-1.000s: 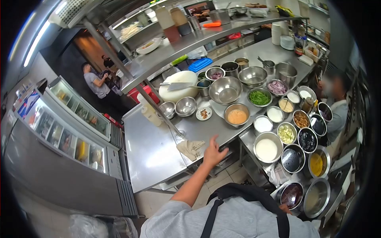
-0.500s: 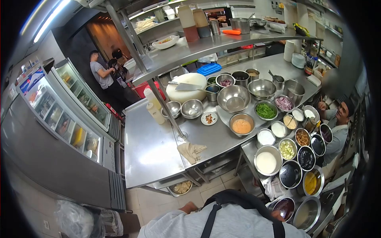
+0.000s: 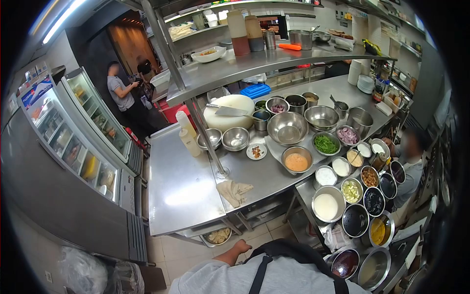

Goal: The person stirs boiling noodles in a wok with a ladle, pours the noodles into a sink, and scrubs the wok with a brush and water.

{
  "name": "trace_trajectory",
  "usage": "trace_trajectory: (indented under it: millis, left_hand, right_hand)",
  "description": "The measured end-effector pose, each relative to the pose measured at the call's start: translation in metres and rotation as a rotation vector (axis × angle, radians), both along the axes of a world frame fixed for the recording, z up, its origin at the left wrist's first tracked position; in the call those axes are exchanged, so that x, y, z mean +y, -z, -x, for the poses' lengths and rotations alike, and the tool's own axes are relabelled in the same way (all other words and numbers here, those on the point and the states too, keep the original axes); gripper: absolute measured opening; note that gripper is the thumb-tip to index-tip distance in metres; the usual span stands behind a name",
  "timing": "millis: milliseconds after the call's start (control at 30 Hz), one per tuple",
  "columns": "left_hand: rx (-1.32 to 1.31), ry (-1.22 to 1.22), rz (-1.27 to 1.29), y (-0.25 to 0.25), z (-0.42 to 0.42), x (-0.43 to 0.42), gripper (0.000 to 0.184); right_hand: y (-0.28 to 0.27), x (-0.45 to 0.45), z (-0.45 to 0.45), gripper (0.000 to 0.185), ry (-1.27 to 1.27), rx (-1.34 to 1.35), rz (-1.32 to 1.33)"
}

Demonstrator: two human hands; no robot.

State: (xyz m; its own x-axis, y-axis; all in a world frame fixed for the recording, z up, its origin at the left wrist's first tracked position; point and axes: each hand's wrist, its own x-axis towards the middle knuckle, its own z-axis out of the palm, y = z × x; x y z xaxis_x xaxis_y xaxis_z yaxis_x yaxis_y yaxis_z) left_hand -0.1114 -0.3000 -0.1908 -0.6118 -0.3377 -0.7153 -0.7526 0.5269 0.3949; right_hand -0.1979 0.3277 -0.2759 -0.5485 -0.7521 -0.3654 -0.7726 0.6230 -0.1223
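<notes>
My left hand (image 3: 240, 247) hangs low over the floor, in front of the steel table. Its fingers look curled, with nothing visible in them. A steel bowl of pale pieces (image 3: 218, 236) sits on the lower shelf, apart from that hand. At the lower right, a bowl of dark red sauce (image 3: 344, 263) is nearest to my right hand, which is almost wholly hidden by my shoulder and strap. Beside that bowl stands a larger bowl of cloudy liquid (image 3: 374, 269). A crumpled white cloth (image 3: 337, 237) lies just beyond.
Steel bowls of sauces, herbs (image 3: 326, 143) and chopped onions (image 3: 347, 135) crowd the counter. A folded cloth (image 3: 234, 192) lies by the shelf post (image 3: 205, 132). Glass-door fridges (image 3: 73, 147) line the left. A co-worker (image 3: 411, 161) stands at right; another person (image 3: 120, 90) is at the back.
My left hand has swung forward and shows more forearm. My right hand, seen earlier at the red sauce bowl, is now mostly hidden. The view has shifted slightly.
</notes>
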Motion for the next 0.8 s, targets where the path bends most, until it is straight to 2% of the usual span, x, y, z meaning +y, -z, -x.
trace_trajectory:
  millis: [33,67,100,133,200,300,333,400,433,500,533,567,600,633,667,700,733,767,800]
  left_hand:
    - [0.063,0.053,0.026,-0.001,0.006,0.003,0.060]
    - [0.124,0.106,0.052,-0.002,0.010,0.004,0.060]
    - [0.123,0.115,0.052,-0.004,0.012,0.004,0.060]
    - [0.119,0.142,0.037,-0.006,0.013,0.003,0.060]
    - [0.110,0.201,0.026,-0.005,0.012,-0.005,0.059]
    - [0.026,0.219,0.058,-0.003,0.006,-0.015,0.066]
    - [0.018,0.205,0.119,-0.007,0.001,-0.018,0.070]
    - [-0.037,0.209,0.171,-0.024,-0.004,-0.022,0.078]
    - [-0.054,0.261,0.173,-0.026,0.001,-0.028,0.078]
    - [0.011,0.356,0.175,-0.023,-0.001,-0.042,0.072]
    - [0.004,0.542,0.170,0.007,0.001,-0.060,0.068]
    - [0.014,0.728,0.166,0.045,0.003,-0.077,0.064]
    - [0.042,0.902,0.159,0.075,0.007,-0.091,0.060]
    - [0.014,1.033,0.143,0.081,0.010,-0.097,0.060]
    - [0.099,1.276,0.196,0.084,0.018,-0.098,0.053]
    - [0.211,1.528,0.229,0.089,0.030,-0.092,0.046]
    - [0.139,0.923,0.196,0.091,0.039,-0.087,0.036]
    - [0.085,0.882,0.096,0.087,0.043,-0.082,0.036]
    - [0.046,0.870,0.035,0.077,0.047,-0.073,0.036]
  right_hand:
    - [0.011,0.008,-0.003,0.020,-0.064,0.068,0.039]
    - [0.023,0.012,-0.007,0.020,-0.370,0.468,0.272]
    - [0.010,0.005,-0.009,0.014,-0.032,0.036,-0.018]
    - [-0.002,-0.004,-0.011,0.009,0.048,-0.045,-0.082]
    - [0.001,-0.012,-0.020,0.006,0.157,-0.128,-0.146]
    - [0.028,-0.017,-0.037,0.021,0.272,-0.173,-0.171]
    - [0.082,-0.001,-0.054,0.027,0.305,-0.144,-0.116]
    - [-0.058,-0.063,-0.044,0.032,0.070,-0.247,-0.584]
    - [-0.062,-0.071,-0.054,0.032,0.253,-0.294,-0.525]
    - [-0.052,-0.073,-0.085,0.032,0.833,-0.379,-0.265]
    - [-0.049,-0.073,-0.101,0.032,1.124,-0.415,-0.158]
    - [-0.044,-0.074,-0.125,0.034,1.307,-0.420,-0.115]
    - [-0.161,-0.120,-0.124,0.034,1.608,-0.611,0.182]
    - [-0.178,-0.132,-0.141,0.022,1.668,-0.618,0.217]
    - [-0.160,-0.132,-0.169,0.023,1.772,-0.592,0.274]
    - [-0.149,-0.137,-0.198,0.027,1.591,-0.388,0.173]
    - [-0.152,-0.144,-0.217,0.030,1.494,-0.428,0.081]
    - [-0.149,-0.148,-0.244,0.034,1.760,-0.659,0.131]
    - [-0.096,-0.149,-0.288,0.037,1.844,-0.580,0.085]
